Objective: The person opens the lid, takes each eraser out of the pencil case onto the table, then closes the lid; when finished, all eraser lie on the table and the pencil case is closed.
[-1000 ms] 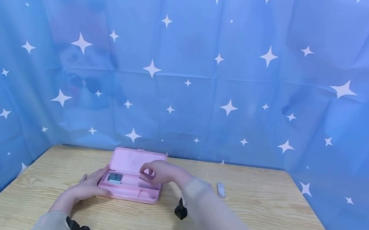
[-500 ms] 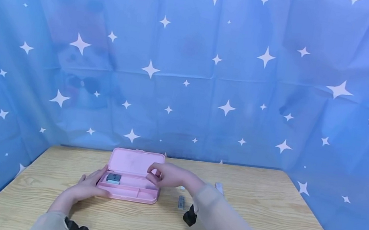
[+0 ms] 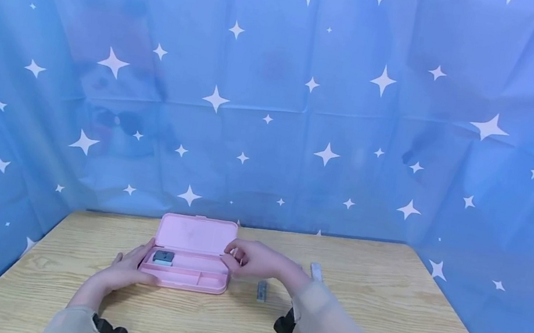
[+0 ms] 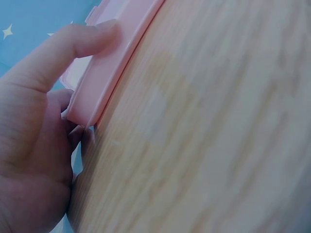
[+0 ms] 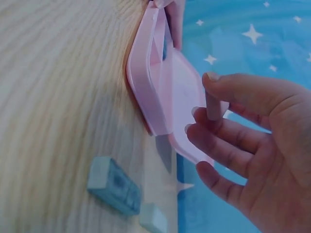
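An open pink pencil case (image 3: 188, 289) lies near the table's back edge, its lid (image 3: 194, 234) tipped back. A dark-and-pale eraser-like block (image 3: 163, 257) sits in its rear compartment, at the left. My left hand (image 3: 124, 272) grips the case's left end; in the left wrist view the thumb (image 4: 97, 41) lies on the front wall with fingers partly hidden behind. Over the case's right end, my right hand (image 3: 251, 259) pinches a small pale block (image 5: 215, 106) between thumb and index finger. Its kind is hard to tell.
A grey-blue block (image 3: 262, 290) lies on the wooden table (image 3: 197, 331), right of the case. Farther right and back is a whitish block (image 3: 316, 271), partly behind the right forearm. A starred blue curtain (image 3: 277, 103) hangs behind the table.
My right hand has moved right, from above the case's rear compartment to its right edge. The grey-blue block, covered at first, has come into view. My left hand stays on the case.
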The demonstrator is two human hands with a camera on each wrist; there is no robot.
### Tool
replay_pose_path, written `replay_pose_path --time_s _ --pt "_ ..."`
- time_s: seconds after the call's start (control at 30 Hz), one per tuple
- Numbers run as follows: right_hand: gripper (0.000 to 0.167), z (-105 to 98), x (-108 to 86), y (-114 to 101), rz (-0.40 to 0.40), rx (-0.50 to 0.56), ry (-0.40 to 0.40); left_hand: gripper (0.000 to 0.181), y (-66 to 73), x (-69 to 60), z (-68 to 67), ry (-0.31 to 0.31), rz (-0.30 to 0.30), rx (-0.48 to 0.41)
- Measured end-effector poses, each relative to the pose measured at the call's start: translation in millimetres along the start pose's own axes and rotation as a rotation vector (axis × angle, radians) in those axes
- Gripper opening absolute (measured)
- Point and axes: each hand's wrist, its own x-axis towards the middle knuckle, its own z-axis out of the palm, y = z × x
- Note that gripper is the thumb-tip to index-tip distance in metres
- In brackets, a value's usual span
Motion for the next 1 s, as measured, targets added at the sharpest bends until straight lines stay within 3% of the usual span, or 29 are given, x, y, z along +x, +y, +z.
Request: replay_pose_path --time_s 0.27,0.63,1.0 --pt "0.032 2 -25.5 14 0.010 0.062 0.053 0.119 1.9 1.5 0.8 -0.011 0.002 0.000" --pt "0.036 5 -59.0 26 0.115 -0.019 0.158 0.119 0.2 2.9 1.8 -0.017 -0.006 0.006" --pt "0.032 4 -84.6 39 0.142 0.013 0.234 0.118 -2.9 -0.1 -0.5 -0.015 0.000 0.021"
